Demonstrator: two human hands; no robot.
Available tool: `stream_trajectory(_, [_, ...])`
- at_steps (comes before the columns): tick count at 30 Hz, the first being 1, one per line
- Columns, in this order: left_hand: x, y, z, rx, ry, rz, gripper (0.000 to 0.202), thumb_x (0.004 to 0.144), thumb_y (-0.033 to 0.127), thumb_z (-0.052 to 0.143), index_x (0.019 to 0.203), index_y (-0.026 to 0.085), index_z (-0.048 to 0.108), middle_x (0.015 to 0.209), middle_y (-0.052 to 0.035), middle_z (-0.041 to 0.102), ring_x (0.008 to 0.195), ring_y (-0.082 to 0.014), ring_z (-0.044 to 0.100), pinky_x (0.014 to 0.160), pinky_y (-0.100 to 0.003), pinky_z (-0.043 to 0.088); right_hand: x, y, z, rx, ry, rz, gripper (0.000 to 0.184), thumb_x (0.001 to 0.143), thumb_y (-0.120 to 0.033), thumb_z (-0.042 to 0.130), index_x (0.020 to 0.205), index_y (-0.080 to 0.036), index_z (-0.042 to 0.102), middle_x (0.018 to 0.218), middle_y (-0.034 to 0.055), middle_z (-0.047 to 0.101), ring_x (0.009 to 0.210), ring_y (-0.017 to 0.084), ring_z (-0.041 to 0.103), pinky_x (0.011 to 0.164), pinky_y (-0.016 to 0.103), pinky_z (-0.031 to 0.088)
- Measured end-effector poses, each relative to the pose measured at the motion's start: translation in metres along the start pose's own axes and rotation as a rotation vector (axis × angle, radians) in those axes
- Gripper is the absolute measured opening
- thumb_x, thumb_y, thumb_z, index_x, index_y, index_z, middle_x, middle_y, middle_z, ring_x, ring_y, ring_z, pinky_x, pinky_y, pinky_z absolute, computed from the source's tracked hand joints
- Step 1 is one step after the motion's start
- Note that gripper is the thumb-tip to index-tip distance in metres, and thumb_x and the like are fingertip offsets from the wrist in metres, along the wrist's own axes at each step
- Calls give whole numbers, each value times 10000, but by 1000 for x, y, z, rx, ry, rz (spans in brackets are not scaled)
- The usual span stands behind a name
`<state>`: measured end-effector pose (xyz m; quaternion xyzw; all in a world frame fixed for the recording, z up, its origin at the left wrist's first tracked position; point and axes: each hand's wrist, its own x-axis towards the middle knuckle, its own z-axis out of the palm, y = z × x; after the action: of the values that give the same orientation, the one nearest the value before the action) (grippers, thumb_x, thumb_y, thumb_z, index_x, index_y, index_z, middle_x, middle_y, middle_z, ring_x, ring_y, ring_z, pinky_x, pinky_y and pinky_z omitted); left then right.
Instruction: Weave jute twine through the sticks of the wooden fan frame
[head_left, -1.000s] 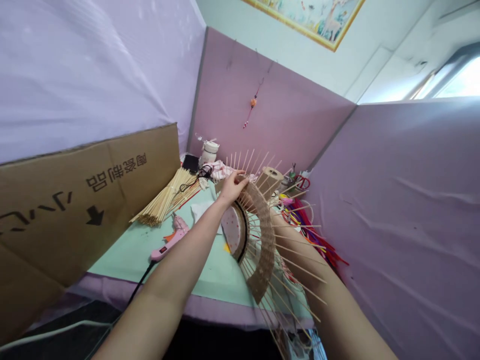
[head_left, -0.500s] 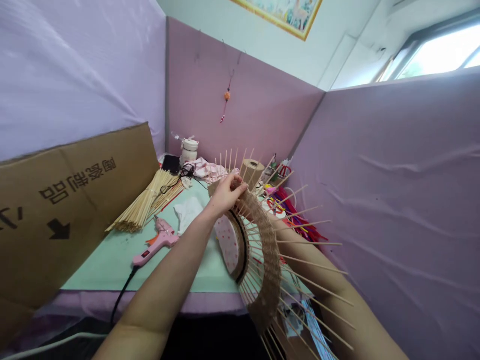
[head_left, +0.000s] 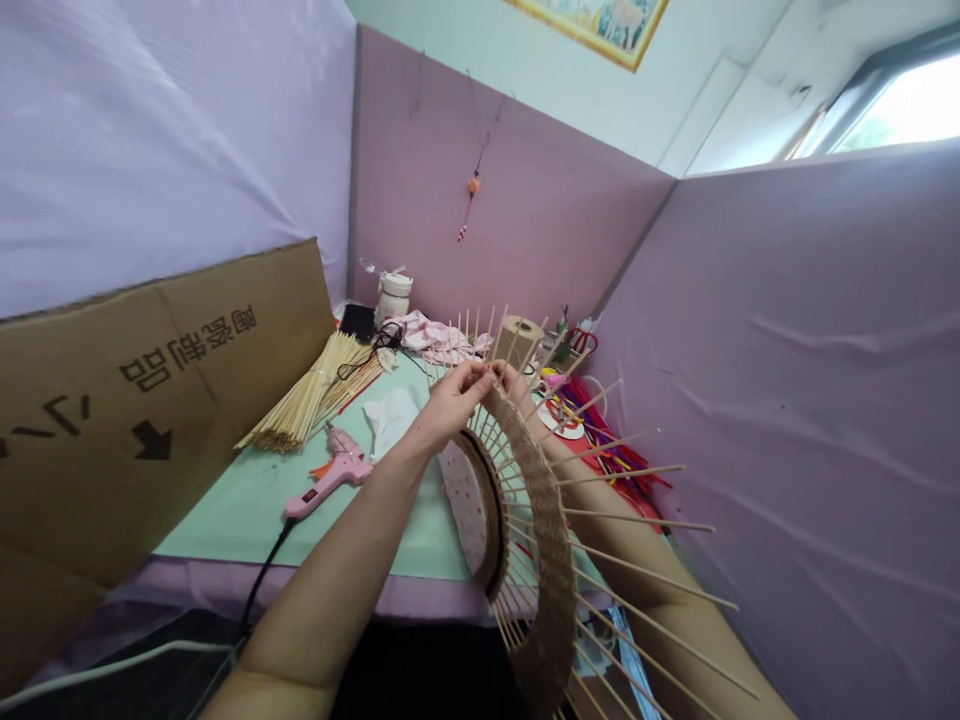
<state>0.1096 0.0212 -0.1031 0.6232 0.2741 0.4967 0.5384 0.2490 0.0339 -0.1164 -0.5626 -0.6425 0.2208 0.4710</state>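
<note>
A half-woven basket (head_left: 546, 510) stands tilted on its side at the table's front edge, its brown woven band ringed by thin wooden sticks that fan outward. Its base carries a white lining with pink dots (head_left: 465, 500). At the top of the band, my left hand (head_left: 456, 400) pinches the weave with thumb and fingertips. My right hand (head_left: 513, 384) reaches round from behind and grips the same spot, its fingertips meeting the left ones. Part of the right hand is hidden by the band and sticks.
On the green tabletop (head_left: 225, 510) lie a pink glue gun (head_left: 330, 485), a white cloth (head_left: 391, 415) and a bundle of sticks (head_left: 307, 400). Behind stand a white bottle (head_left: 394, 296) and a brown roll (head_left: 517, 340). Coloured pipe cleaners (head_left: 619, 455) lie right; a cardboard sheet (head_left: 187, 390) leans left.
My right hand's fingers have come up beside the left hand's at the band's top edge. The basket has turned slightly, and the whole view has shifted a little.
</note>
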Motion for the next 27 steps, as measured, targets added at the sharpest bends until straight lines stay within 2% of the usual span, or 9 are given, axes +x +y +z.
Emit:
stream_trajectory(4, [1, 5, 3, 5, 38, -44, 111, 829, 316, 559, 828, 212, 595, 732, 17, 552, 645, -107, 491, 539, -190, 374, 16, 2, -13, -37, 94, -97, 233, 835, -444, 485, 823, -213, 520, 763, 14, 568, 706, 165, 527, 657, 289, 421])
stream_trajectory(8, [4, 6, 5, 31, 81, -77, 101, 830, 268, 524, 794, 210, 598, 745, 16, 555, 655, -114, 490, 539, -199, 379, 24, -5, -17, -158, 147, -184, 230, 837, -432, 452, 799, -216, 524, 723, 4, 562, 682, 159, 519, 659, 276, 407])
stream_trajectory(10, [4, 2, 6, 88, 119, -5, 91, 827, 260, 539, 800, 206, 608, 785, 7, 563, 711, -125, 513, 606, -216, 425, 25, -8, -15, -189, 164, -187, 240, 845, -440, 445, 804, -217, 522, 718, 3, 560, 677, 157, 514, 657, 271, 407])
stream_trajectory(12, [3, -4, 8, 153, 154, 116, 65, 820, 242, 570, 831, 201, 620, 852, -7, 567, 792, -135, 542, 738, -247, 467, 27, -8, -12, -220, 204, -172, 256, 849, -458, 438, 800, -219, 516, 700, 1, 548, 666, 157, 502, 645, 267, 405])
stream_trajectory(15, [-2, -13, 12, 199, 206, 254, 99, 832, 216, 585, 923, 197, 621, 938, -33, 560, 872, -148, 561, 876, -288, 469, 28, -6, -5, -221, 254, -138, 260, 850, -462, 432, 794, -224, 519, 702, 4, 555, 672, 161, 508, 637, 268, 412])
stream_trajectory(18, [-8, -16, 17, 188, 245, 319, 277, 846, 183, 583, 1119, 226, 570, 966, -36, 553, 889, -156, 558, 872, -293, 479, 29, -4, -1, -198, 293, -112, 256, 848, -465, 440, 803, -226, 518, 734, 8, 570, 702, 168, 529, 647, 271, 429])
stream_trajectory(20, [-10, -15, 18, 206, 231, 355, 342, 854, 157, 572, 1181, 251, 548, 976, -33, 541, 898, -157, 554, 869, -290, 480, 29, -5, 0, -198, 304, -94, 253, 845, -467, 446, 797, -226, 508, 739, 9, 564, 707, 169, 526, 650, 271, 430])
stream_trajectory(27, [-11, -12, 11, 327, 131, 382, 193, 896, 164, 517, 1056, 209, 616, 1004, -50, 500, 975, -179, 542, 934, -324, 451, 28, -16, 2, -216, 249, -77, 270, 827, -470, 470, 730, -219, 493, 653, -17, 520, 619, 146, 475, 626, 268, 399])
